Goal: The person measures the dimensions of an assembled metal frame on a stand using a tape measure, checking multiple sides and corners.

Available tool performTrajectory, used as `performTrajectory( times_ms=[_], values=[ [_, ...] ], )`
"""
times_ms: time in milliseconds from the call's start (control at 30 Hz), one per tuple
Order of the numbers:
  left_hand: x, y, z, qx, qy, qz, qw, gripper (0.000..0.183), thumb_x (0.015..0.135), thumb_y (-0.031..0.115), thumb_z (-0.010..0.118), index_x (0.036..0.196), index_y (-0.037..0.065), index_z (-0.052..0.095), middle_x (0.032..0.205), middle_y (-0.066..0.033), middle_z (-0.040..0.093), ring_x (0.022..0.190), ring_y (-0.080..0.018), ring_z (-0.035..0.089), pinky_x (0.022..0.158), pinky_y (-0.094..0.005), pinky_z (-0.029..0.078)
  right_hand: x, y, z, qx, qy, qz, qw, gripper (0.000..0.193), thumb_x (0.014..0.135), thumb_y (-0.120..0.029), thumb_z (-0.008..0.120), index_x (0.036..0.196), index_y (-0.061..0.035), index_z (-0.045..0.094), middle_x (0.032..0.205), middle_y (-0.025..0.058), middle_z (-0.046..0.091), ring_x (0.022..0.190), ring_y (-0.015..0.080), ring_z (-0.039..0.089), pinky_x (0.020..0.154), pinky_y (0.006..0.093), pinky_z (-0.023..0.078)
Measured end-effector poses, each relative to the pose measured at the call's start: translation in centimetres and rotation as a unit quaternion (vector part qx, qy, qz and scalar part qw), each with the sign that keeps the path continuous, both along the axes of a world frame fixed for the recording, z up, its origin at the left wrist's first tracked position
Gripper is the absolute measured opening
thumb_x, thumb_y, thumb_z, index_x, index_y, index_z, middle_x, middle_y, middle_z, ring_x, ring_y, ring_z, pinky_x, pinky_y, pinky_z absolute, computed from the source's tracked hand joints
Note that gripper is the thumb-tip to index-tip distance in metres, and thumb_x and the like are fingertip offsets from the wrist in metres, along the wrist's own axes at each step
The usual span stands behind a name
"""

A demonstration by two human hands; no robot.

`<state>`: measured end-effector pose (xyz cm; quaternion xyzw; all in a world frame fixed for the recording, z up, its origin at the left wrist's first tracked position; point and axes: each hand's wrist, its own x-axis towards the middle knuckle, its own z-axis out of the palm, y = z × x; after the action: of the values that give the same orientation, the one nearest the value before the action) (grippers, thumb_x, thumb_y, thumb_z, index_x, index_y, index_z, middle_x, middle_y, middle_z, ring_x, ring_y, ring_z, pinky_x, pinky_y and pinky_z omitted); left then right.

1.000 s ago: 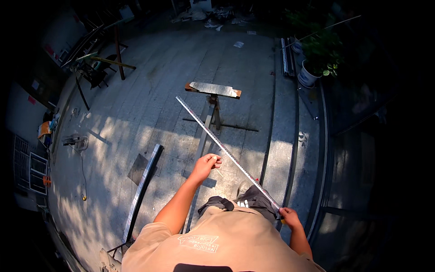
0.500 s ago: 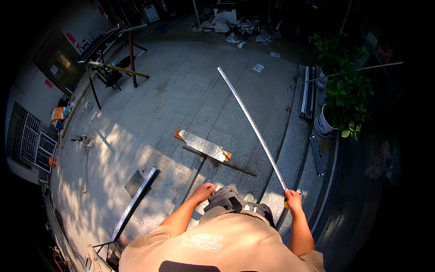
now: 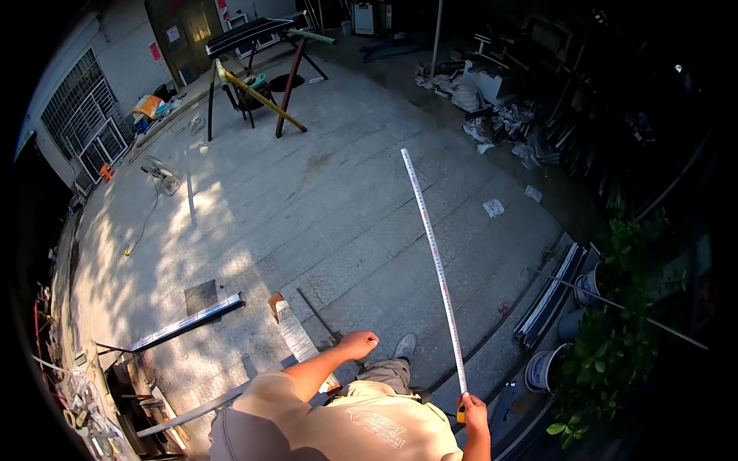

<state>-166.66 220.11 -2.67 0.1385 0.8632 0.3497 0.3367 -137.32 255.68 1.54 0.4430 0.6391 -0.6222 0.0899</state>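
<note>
My right hand point(image 3: 476, 415) is closed around a tape measure with a yellow case point(image 3: 461, 413), at the lower right. Its long white blade point(image 3: 438, 265) is drawn out and slants up and away over the paving, its far end free. In front of my body my left hand point(image 3: 359, 346) is bent in with its fingers curled closed, and nothing shows in it. Beneath and beside the left forearm lies a pale wrapped board point(image 3: 296, 330) with brown ends, partly hidden by the arm. A thin dark rod point(image 3: 317, 311) lies next to it.
A long metal profile point(image 3: 188, 323) rests at the left. Sawhorse-like stands point(image 3: 261, 100) with dark bars are at the far left. Potted plants point(image 3: 607, 346) and stacked strips point(image 3: 550, 296) line the right edge near the steps. Scrap point(image 3: 492, 107) is piled at the back right.
The view has turned to the right and my body has moved on, so the board is now beside my left arm. The tape measure stays in my right hand with its blade out.
</note>
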Motion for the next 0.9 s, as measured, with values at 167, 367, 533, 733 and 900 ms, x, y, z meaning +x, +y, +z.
performTrajectory(
  times_ms=[167,367,533,733,900],
  values=[
    [-11.7,11.1,8.2,0.085,0.017,0.005,0.996,0.036,0.101,0.032,0.061,0.125,0.008,0.072,0.115,-0.0162,0.077,0.106,-0.0328,0.073,0.091,-0.0438,0.056,5.4,12.4,-5.0,-0.068,-0.139,-0.076,0.985,0.04,0.11,-0.035,0.057,0.09,-0.0053,0.074,0.081,0.0047,0.07,0.07,0.0192,0.063,0.067,0.0357,0.051],
    [-22.8,15.8,7.9,0.082,0.068,0.049,0.993,0.036,0.101,0.032,0.063,0.125,0.007,0.072,0.11,-0.0153,0.078,0.103,-0.0326,0.073,0.089,-0.0429,0.057,-5.8,19.6,-6.8,0.023,-0.205,0.098,0.974,0.042,0.111,-0.037,0.053,0.093,-0.006,0.076,0.085,0.0067,0.072,0.072,0.0215,0.064,0.07,0.0386,0.052],
    [-25.9,14.6,-3.2,0.08,-0.065,0.197,0.975,0.032,0.101,0.03,0.063,0.117,0.004,0.073,0.096,-0.0132,0.077,0.088,-0.0267,0.074,0.083,-0.0409,0.057,-17.7,28.3,-9.6,0.092,-0.195,0.246,0.945,0.045,0.111,-0.039,0.05,0.095,-0.0067,0.077,0.088,0.0084,0.073,0.073,0.0234,0.065,0.072,0.041,0.053],
    [-24.7,8.3,-8.6,-0.283,-0.204,0.073,0.934,0.035,0.101,0.033,0.061,0.095,0.003,0.078,0.086,-0.0117,0.077,0.081,-0.0239,0.074,0.072,-0.0413,0.057,-39.9,43.2,-16.9,0.228,-0.048,0.475,0.849,0.048,0.112,-0.041,0.046,0.098,-0.0075,0.078,0.092,0.0104,0.075,0.075,0.0257,0.067,0.075,0.0438,0.054],
    [-26.1,14.2,-5.0,-0.096,-0.284,0.477,0.826,0.033,0.103,0.031,0.059,0.105,0.002,0.075,0.1,-0.0128,0.079,0.093,-0.0234,0.077,0.071,-0.0396,0.058,-69.3,48.0,-10.2,0.118,-0.111,0.212,0.964,0.042,0.108,-0.038,0.059,0.092,-0.0031,0.078,0.082,0.0086,0.07,0.072,0.0222,0.065,0.07,0.0386,0.053]
  ],
)
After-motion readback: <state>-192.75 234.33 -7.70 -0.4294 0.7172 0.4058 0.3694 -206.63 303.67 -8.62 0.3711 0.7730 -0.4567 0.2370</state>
